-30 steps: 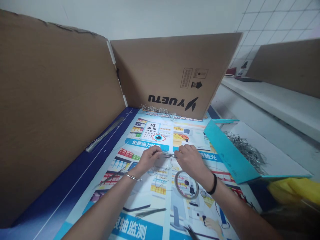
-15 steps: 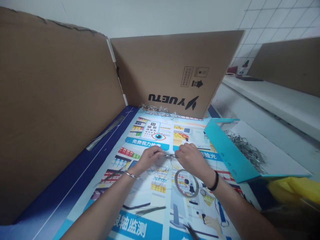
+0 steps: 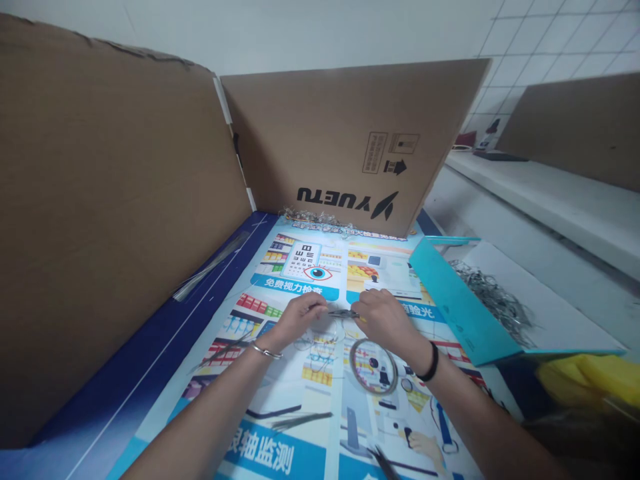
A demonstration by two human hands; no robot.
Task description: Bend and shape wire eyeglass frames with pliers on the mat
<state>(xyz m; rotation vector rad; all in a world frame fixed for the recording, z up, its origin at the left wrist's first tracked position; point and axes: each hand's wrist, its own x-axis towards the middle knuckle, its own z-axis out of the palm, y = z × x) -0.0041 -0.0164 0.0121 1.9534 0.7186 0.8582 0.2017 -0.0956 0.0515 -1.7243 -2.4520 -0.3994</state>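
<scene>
My right hand (image 3: 383, 317) is closed around a metal tool that looks like a pair of pliers (image 3: 343, 313), its jaws pointing left. At the tips of those jaws my left hand (image 3: 300, 320) is pinched, apparently on thin wire (image 3: 316, 337) that loops below the fingers; the exact grip is too small to see. Just below the right hand lies a round ring (image 3: 353, 373) on the printed sheet. Closer to me are a bundle of thin straight wires (image 3: 303, 420) and a dark pointed tool (image 3: 383, 461), partly cut off by the frame.
Cardboard panels stand at the left (image 3: 110, 200) and the back (image 3: 325, 133). On the right sits a turquoise box (image 3: 450, 310) holding tangled wire pieces (image 3: 493, 303). More wire scraps (image 3: 320, 219) lie along the back panel, and straight strands (image 3: 213, 267) by the left one. Yellow material (image 3: 593, 377) is at lower right.
Both hands stay nearly in place. The pliers have turned slightly in my right hand, and a bit of yellow now shows beside its fingers.
</scene>
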